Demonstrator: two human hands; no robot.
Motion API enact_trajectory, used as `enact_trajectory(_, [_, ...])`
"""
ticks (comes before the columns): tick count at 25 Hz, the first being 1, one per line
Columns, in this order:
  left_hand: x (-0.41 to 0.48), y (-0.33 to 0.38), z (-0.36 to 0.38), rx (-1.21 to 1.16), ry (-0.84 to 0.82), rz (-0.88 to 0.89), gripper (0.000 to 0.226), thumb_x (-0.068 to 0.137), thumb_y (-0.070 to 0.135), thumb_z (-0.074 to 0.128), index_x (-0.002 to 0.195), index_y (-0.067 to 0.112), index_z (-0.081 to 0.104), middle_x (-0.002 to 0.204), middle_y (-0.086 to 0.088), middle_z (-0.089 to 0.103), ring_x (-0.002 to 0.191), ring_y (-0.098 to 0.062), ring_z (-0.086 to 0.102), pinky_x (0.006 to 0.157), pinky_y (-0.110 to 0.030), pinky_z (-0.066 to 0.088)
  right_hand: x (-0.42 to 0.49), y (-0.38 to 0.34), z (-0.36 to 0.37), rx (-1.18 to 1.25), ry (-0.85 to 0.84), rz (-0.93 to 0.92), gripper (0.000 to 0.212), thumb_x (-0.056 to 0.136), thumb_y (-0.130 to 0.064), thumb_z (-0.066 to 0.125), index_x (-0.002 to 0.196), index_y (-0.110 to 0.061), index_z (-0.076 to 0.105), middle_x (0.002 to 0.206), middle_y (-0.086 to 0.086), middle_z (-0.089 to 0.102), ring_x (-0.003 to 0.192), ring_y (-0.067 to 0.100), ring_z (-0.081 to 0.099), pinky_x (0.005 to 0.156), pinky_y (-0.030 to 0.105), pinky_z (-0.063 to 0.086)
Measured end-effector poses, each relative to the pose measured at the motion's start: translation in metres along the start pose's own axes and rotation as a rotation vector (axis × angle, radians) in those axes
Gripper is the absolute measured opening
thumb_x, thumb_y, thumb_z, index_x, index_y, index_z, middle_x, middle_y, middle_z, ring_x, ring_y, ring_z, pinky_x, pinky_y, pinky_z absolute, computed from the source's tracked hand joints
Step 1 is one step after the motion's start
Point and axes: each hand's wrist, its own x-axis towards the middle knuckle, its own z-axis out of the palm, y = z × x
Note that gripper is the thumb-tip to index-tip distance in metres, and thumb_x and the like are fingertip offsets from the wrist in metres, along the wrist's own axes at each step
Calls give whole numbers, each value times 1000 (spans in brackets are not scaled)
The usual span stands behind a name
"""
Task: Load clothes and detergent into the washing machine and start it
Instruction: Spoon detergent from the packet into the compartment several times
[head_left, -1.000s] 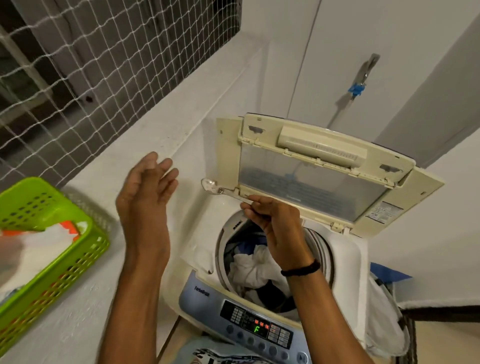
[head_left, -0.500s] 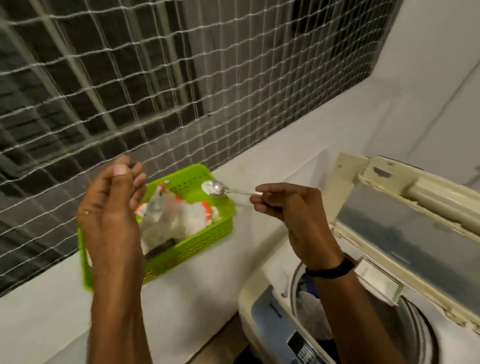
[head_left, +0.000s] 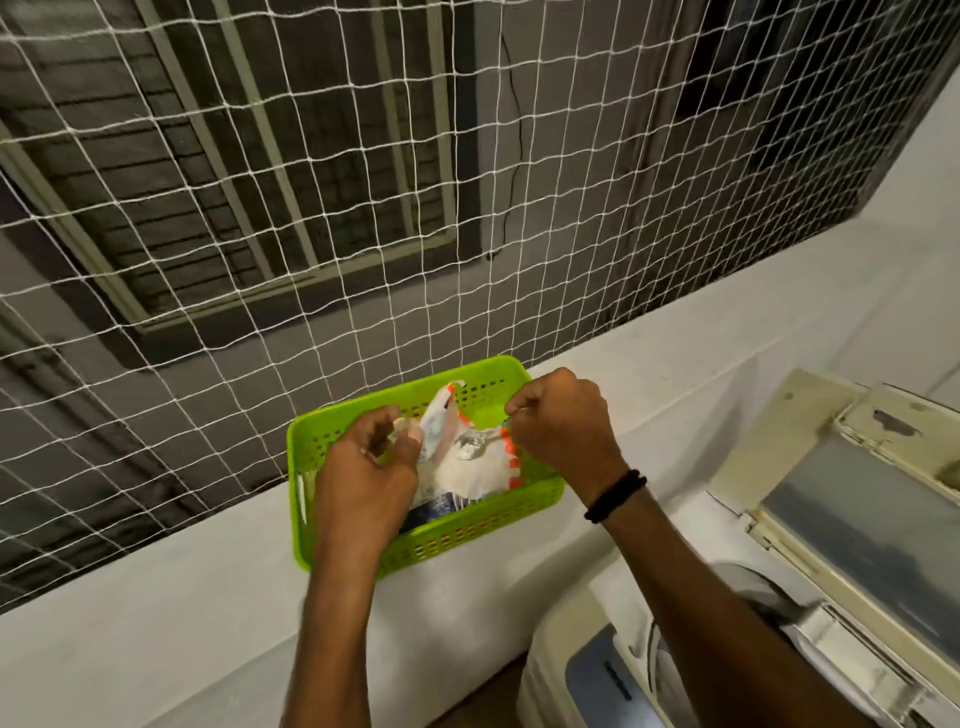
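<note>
A green basket (head_left: 467, 535) sits on the white ledge (head_left: 208, 597), close to its back edge, right against the white net (head_left: 311, 208). Inside it lies an opened detergent packet (head_left: 483, 475), white with orange trim, with white powder showing in its mouth. The left hand (head_left: 363, 478) reaches over the basket's front-left part, and its thumb and fingers pinch the left lip of the packet. The right hand (head_left: 561, 421) (a black band (head_left: 615, 496) is on its wrist) hovers over the basket's right side, fingers curled tight round the handle of a metal spoon (head_left: 470, 441). The spoon's bowl sits in the packet's mouth, over the powder. The washing machine (head_left: 550, 644) stands just beside the ledge's right end, its lid (head_left: 857, 493) raised. What lies in its drum is too blurred to tell.
</note>
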Motion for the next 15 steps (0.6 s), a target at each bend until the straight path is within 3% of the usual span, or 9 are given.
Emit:
enact_trajectory(2, [0,-2,2,64,-7,-10,52,72,56,62,114,26,70,106,4,74,100,-20,68,93,-43,54,1,-3,4,17,9,28,39,71,-27,43,90,-13,73,96,6,71,101,33,61,89,34,47])
enact_trajectory(7, [2,0,2,210,-80,-10,43,82,49,71,120,29,66,116,7,70,108,-19,65,91,-36,51,2,-8,11,38,-14,78,17,77,-15,61,89,-14,73,97,5,72,102,31,60,89,33,44])
enact_trajectory(11, [5,-3,4,261,-128,-33,25,82,46,72,104,34,69,101,11,72,95,-21,67,87,-39,53,5,-12,15,43,-97,96,40,65,-26,40,79,-10,73,89,8,73,93,33,64,85,35,51])
enact_trajectory(15, [3,0,5,300,-105,-29,17,90,42,64,102,33,70,98,10,73,93,-24,67,83,-38,53,13,-10,15,64,-190,126,27,71,-21,52,83,-8,73,86,12,73,88,31,69,82,35,56])
